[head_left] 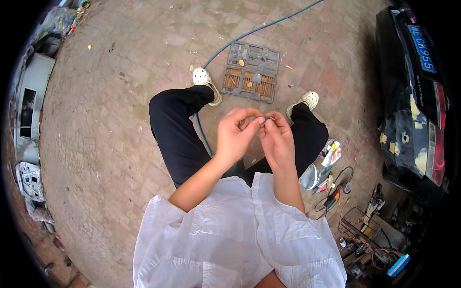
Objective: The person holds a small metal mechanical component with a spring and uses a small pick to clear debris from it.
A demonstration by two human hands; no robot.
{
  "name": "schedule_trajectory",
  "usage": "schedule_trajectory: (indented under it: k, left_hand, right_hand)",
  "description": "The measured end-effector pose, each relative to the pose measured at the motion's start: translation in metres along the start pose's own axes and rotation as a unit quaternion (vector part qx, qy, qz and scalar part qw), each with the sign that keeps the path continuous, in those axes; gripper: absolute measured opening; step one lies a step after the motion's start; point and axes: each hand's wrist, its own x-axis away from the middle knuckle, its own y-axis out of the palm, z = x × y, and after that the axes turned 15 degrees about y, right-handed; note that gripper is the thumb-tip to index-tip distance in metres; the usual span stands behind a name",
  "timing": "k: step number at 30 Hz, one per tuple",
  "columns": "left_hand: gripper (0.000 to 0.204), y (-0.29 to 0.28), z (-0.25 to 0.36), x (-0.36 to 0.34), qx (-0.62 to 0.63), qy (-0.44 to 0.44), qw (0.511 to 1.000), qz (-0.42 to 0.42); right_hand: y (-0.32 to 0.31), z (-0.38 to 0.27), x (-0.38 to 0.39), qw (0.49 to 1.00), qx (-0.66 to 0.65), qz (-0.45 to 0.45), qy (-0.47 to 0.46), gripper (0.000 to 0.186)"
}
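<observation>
Pinching a small dark piece point(268, 119) between the left hand point(235, 135) and the right hand point(277, 140), at two o'clock from the centre of the view and raised above the brick-paved ground point(120, 144). Gripping with the left from the piece's eight o'clock side, holding thumb and forefinger narrowly together; gripping with the right from five o'clock in a similarly narrow pinch. Finding the piece dark grey, compact and partly covered by both hands; being unable to tell exact shape, material or finish at this size. Noting an open grey case point(264, 57) lying flat between eleven and twelve o'clock from the hands. Recording rust-brown rods point(265, 89) in the nearer half, moulded recesses in the farther half, and a pale yellow fragment point(241, 63) on each. Observing pale clogs point(202, 77) at ten and two o'clock, and a blue hose point(259, 28) running off toward one o'clock. Registering a bucket point(312, 177) and an orange-and-black power tool point(332, 198) between four and five o'clock, and a dark, patch-marked car point(401, 72) at three.
</observation>
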Motion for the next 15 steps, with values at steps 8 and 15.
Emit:
schedule_trajectory:
  k: [8,15]
  left_hand:
    - [0.029,-0.017,0.025,-0.008,0.523,-0.224,0.822,0.025]
    - [0.025,-0.018,0.042,0.001,0.605,-0.143,0.783,-0.029]
  right_hand:
    - [0.004,-0.006,0.008,0.998,0.019,0.006,-0.053,0.013]
    - [0.044,-0.02,0.038,0.974,0.196,0.052,-0.097,0.018]
